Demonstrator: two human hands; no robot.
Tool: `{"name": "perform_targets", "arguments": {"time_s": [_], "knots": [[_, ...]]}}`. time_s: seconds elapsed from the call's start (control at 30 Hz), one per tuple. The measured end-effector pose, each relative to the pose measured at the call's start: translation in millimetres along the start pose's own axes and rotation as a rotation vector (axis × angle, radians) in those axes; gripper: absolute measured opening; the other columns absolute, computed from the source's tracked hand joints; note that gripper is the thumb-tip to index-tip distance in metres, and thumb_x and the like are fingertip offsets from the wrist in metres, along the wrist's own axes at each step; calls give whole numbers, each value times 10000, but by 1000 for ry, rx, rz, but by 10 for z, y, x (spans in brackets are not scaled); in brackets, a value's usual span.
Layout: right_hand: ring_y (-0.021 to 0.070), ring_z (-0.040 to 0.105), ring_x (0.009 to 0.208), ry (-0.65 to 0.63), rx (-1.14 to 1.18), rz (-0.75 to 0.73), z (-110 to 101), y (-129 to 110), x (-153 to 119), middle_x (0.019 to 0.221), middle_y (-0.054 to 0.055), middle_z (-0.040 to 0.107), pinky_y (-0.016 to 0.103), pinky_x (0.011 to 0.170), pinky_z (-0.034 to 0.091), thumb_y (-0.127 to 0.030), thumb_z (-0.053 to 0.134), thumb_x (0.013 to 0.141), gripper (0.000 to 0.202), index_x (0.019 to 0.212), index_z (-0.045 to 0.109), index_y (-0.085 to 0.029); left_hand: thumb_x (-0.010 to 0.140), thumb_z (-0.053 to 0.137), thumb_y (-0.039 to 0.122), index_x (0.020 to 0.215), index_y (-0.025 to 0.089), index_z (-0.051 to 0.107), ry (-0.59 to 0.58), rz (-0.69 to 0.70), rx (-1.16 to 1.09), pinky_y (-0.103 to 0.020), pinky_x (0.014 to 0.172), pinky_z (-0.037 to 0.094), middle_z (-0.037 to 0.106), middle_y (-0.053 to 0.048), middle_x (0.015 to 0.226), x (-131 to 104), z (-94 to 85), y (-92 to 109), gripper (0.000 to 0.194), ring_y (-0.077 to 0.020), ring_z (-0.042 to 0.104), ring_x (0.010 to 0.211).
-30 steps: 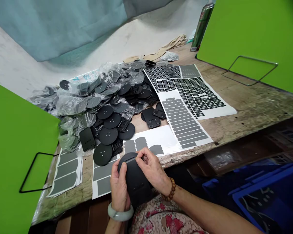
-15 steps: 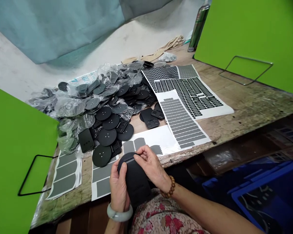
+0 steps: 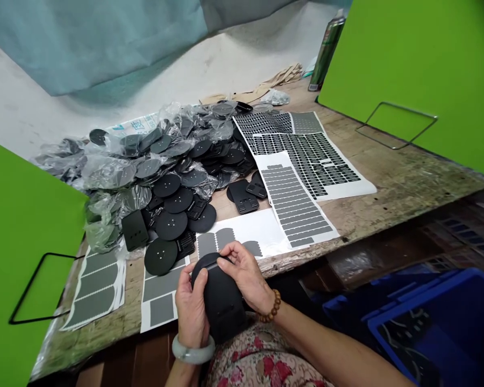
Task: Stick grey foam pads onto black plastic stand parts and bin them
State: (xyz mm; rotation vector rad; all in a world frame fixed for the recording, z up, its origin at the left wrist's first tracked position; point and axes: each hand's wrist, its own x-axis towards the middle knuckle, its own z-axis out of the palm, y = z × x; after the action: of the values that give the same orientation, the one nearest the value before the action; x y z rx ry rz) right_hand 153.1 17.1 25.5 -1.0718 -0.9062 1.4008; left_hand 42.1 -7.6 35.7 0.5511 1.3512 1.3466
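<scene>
My left hand (image 3: 191, 306) is closed on the left edge of a black folding stand (image 3: 225, 309) with a round base plate, its thumb lying on the front. The stand is held tilted at the table's front edge, just above my lap. My right hand (image 3: 246, 277) is closed at its upper right edge, thumb pressing near a thin grey strip (image 3: 210, 265) across the top. The right fingertips are partly hidden behind the stand. Beyond my hands lies a white sheet of grey stickers (image 3: 218, 242). Loose black discs (image 3: 161, 257) lie to the left of it.
A heap of plastic-wrapped black stands (image 3: 145, 166) covers the table's back left. More sticker sheets (image 3: 302, 204) lie to the right, and others (image 3: 92, 290) at the left. Green panels (image 3: 419, 70) flank the table. A spray can (image 3: 326, 51) stands behind; a blue crate (image 3: 439, 322) sits below right.
The whole view has shifted slightly, so the table things appear a little further left. Both hands keep nearly the same grip on the stand, with the right thumb still near the strip.
</scene>
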Motion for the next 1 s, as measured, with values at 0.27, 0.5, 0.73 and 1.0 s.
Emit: {"name": "perform_targets", "arguments": {"time_s": [0.27,0.5,0.73,1.0], "knots": [[127,585,776,-76,63,135,-226,-179,-104,923,27,581,284,712,485,-487,558,815,333,973,492,-202,628,756,388,895,214,587,44,18,-132,-259,707,471,680,26,800,62,25,205,361,-135,623,721],[81,582,568,-359,114,242,-189,-149,-312,757,-35,575,211,518,483,-401,702,714,375,912,462,-191,574,794,381,845,197,578,121,74,-234,-236,659,448,656,42,756,141,15,291,392,-110,593,673],[61,575,503,-303,155,231,-138,-104,-319,714,-32,603,172,478,450,-345,706,718,322,864,479,-170,647,759,375,901,198,589,53,75,-246,-234,669,455,681,17,819,93,-11,282,353,-114,614,707],[55,562,495,-282,204,208,-204,-75,-297,718,-31,604,161,459,437,-319,722,703,317,863,494,-168,697,734,325,933,203,603,-57,24,-261,-222,719,482,686,-2,916,69,-33,226,296,-119,626,794]]}}
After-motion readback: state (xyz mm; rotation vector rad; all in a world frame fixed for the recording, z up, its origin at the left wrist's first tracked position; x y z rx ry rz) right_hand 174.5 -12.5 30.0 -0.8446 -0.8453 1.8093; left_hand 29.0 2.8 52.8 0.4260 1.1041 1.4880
